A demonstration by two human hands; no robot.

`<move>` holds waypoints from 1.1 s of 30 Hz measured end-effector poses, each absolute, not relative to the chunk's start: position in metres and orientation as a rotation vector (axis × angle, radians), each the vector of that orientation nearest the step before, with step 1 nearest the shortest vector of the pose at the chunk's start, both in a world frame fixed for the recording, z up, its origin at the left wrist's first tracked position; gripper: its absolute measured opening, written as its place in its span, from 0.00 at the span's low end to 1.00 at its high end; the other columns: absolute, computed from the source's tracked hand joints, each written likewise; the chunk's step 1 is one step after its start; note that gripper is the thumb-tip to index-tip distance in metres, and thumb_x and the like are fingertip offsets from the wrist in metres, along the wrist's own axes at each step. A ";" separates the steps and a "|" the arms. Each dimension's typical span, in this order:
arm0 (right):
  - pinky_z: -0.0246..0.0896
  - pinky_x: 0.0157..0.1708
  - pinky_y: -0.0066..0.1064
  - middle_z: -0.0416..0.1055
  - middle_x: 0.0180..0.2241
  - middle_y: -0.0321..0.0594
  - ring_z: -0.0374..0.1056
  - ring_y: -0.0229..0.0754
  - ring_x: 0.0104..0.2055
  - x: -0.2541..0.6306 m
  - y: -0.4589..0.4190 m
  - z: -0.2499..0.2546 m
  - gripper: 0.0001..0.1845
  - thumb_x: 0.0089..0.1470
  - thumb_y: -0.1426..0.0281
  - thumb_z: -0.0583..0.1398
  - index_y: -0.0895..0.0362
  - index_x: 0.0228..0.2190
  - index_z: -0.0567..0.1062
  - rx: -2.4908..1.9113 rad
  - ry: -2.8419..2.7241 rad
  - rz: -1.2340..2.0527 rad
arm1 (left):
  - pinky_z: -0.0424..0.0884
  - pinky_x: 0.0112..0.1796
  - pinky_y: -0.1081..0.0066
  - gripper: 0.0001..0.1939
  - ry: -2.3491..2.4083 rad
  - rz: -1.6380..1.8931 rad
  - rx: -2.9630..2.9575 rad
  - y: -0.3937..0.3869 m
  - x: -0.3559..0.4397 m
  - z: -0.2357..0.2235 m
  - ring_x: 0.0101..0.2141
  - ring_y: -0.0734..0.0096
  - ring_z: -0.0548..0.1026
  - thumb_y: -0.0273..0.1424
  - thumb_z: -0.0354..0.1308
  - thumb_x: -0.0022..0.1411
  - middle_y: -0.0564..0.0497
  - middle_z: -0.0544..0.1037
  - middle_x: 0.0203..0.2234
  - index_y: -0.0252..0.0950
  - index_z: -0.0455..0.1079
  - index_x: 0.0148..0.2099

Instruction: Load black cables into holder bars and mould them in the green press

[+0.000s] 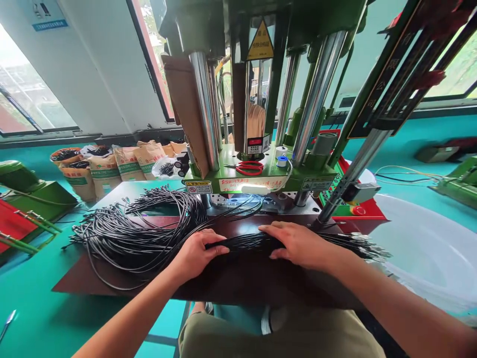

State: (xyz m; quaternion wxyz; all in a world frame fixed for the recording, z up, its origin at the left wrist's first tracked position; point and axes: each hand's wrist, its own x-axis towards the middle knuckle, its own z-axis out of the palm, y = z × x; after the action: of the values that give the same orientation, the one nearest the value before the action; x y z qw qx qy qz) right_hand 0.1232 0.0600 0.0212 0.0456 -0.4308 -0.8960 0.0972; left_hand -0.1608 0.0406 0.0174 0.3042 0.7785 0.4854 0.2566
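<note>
Black cable bundle (pixel 248 242) lay across the dark brown bench (pixel 261 281), between and beneath both hands. The left hand (pixel 201 251) gripped it with thumb and fingers; the right hand's (pixel 296 242) fingers and thumb stood apart around it, and whether they pressed on it I could not tell. Silvery ends (pixel 368 247) stuck out at the right. A pile of black cables (pixel 137 238) lay at the left. Behind stood a green press (pixel 219 171), bearing red-handled snips (pixel 249 168). The characters 限, 公 and 司 ran down a dark panel (pixel 385 74); a yellow triangular label (pixel 261 42) and a strip of red handwriting (pixel 230 185) were too small to read. The press's top was cut off.
</note>
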 end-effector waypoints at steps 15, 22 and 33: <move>0.58 0.53 0.44 0.70 0.52 0.47 0.64 0.55 0.54 0.144 0.063 0.052 0.27 0.49 0.65 0.62 0.57 0.52 0.71 -1.455 -2.769 0.420 | 0.64 0.36 0.72 0.17 1.389 0.503 1.873 0.046 -0.162 0.025 0.34 0.65 0.73 0.44 0.60 0.53 0.54 0.79 0.31 0.37 0.76 0.39; 0.60 0.46 0.35 0.75 0.42 0.43 0.68 0.46 0.45 0.088 0.072 0.041 0.19 0.61 0.60 0.50 0.55 0.43 0.77 -1.142 -2.536 0.799 | 0.65 0.38 0.72 0.18 1.365 0.501 1.908 0.048 -0.163 0.030 0.37 0.65 0.73 0.45 0.57 0.56 0.53 0.79 0.34 0.37 0.76 0.41; 0.59 0.37 0.31 0.76 0.32 0.38 0.69 0.41 0.35 0.074 0.080 0.034 0.09 0.56 0.66 0.57 0.56 0.31 0.77 -1.168 -2.384 0.767 | 0.64 0.34 0.72 0.15 1.411 0.506 1.946 0.048 -0.161 0.029 0.32 0.68 0.71 0.41 0.58 0.54 0.55 0.77 0.29 0.36 0.75 0.38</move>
State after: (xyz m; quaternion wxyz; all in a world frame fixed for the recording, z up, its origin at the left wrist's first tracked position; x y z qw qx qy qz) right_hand 0.0736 0.0805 0.0344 0.1880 -0.4152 -0.8473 0.2727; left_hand -0.1609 0.0481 0.0291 0.3360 0.7461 0.5411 0.1939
